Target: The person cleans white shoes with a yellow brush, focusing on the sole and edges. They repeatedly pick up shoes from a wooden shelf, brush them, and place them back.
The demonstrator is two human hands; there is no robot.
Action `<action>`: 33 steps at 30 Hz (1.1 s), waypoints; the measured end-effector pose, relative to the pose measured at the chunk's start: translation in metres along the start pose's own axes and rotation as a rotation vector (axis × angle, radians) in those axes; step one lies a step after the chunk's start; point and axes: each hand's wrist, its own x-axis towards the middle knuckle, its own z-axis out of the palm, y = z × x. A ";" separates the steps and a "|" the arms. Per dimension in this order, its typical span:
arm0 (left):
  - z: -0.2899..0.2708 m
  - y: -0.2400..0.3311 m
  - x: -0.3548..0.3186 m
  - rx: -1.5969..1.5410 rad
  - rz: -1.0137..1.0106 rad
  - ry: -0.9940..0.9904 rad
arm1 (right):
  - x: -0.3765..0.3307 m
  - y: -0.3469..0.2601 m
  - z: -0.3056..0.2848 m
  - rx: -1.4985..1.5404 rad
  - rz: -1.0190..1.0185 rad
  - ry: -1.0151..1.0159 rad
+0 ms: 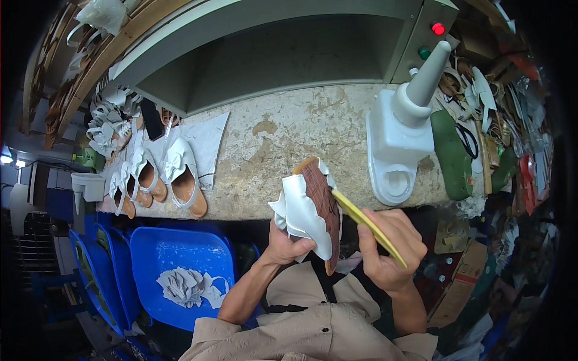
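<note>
My left hand (282, 246) grips a white sandal (306, 215) from the left, thumb across its white upper. The sandal is tipped on its side, its brown textured underside (319, 189) facing right. A white bow shows on the upper's left. My right hand (394, 251) is closed round a yellow-handled brush (368, 225), whose tip meets the underside's right edge, near a white strap folded there. Beyond it on the bench stands a white pot with a grey cone top (402, 129).
Several white sandals (183, 177) with bows stand at the bench's left. A grey open-fronted machine (253, 99) with red and green lights spans the back. Right are a green shoe last (450, 156) and clutter. A blue chair (180, 240), holding white cut pieces (183, 287), stands below left.
</note>
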 end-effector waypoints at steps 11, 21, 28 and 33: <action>0.014 0.077 0.045 0.138 0.318 0.047 | -0.001 -0.014 -0.046 0.020 0.220 0.136; 0.188 0.338 0.172 0.023 1.165 -0.019 | -0.017 0.001 -0.121 0.261 0.467 0.364; 0.292 0.473 0.310 0.223 1.350 0.306 | -0.022 -0.001 -0.156 0.189 0.386 0.328; 0.339 0.498 0.373 0.390 1.394 0.519 | -0.045 0.023 -0.179 0.205 0.528 0.432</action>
